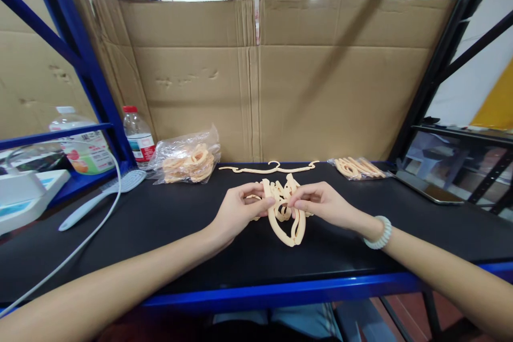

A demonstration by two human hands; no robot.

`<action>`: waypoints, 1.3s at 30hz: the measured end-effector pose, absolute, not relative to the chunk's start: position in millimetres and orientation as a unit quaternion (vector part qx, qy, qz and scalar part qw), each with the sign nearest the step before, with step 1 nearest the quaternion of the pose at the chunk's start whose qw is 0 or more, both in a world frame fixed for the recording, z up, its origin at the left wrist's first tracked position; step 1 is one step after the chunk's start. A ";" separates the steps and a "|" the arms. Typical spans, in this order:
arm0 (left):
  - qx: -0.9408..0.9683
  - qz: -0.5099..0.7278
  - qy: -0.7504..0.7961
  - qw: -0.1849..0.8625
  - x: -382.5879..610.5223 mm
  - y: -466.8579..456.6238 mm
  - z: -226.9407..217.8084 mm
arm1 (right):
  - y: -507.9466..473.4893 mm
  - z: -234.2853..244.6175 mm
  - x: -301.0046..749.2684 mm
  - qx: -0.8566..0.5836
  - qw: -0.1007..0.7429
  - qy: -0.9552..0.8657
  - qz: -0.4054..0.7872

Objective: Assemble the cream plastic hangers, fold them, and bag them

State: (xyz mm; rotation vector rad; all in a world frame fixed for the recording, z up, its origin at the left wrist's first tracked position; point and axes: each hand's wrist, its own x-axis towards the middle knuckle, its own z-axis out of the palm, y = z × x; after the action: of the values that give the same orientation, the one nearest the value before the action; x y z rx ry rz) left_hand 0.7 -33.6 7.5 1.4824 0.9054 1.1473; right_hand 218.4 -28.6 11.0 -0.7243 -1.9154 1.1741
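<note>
Both hands meet over the middle of the black bench top [168,224]. My left hand [236,209] and my right hand [320,204] are each closed on a bunch of peach plastic hanger pieces [285,214], folded together and hanging down between the fingers. A white coil band circles my right wrist. Just behind the hands, one opened peach hanger [269,169] lies flat on the bench.
A clear bag of peach hanger parts [187,160] lies back left, a smaller bag [358,168] back right. A water bottle [138,136], a grey brush [100,197] and a white cable sit at the left. A dark tablet [428,188] rests at the right. Cardboard [320,80] walls the back.
</note>
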 end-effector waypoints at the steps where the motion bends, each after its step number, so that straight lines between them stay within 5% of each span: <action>1: 0.615 0.477 0.373 0.505 1.0 -34.0 7.7 | -28.5 10.5 218.2 -0.287 0.382 -0.748 0.460; 18: 0.620 0.477 0.358 0.510 4.4 -38.1 6.8 | -32.1 3.2 214.6 -0.354 0.403 -0.751 0.385; 30: 0.663 0.457 0.338 0.487 7.1 -41.0 10.4 | -37.2 7.0 210.5 -0.244 0.357 -0.743 0.510; 39: 0.635 0.425 0.363 0.532 8.8 -40.1 9.3 | -39.9 7.7 207.9 -0.241 0.353 -0.754 0.499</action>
State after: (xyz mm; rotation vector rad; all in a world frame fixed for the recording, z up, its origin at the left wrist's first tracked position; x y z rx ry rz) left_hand 8.8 -40.1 9.3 1.5152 0.8666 1.0142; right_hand 207.9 -39.9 7.7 -0.6238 -1.9501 1.2900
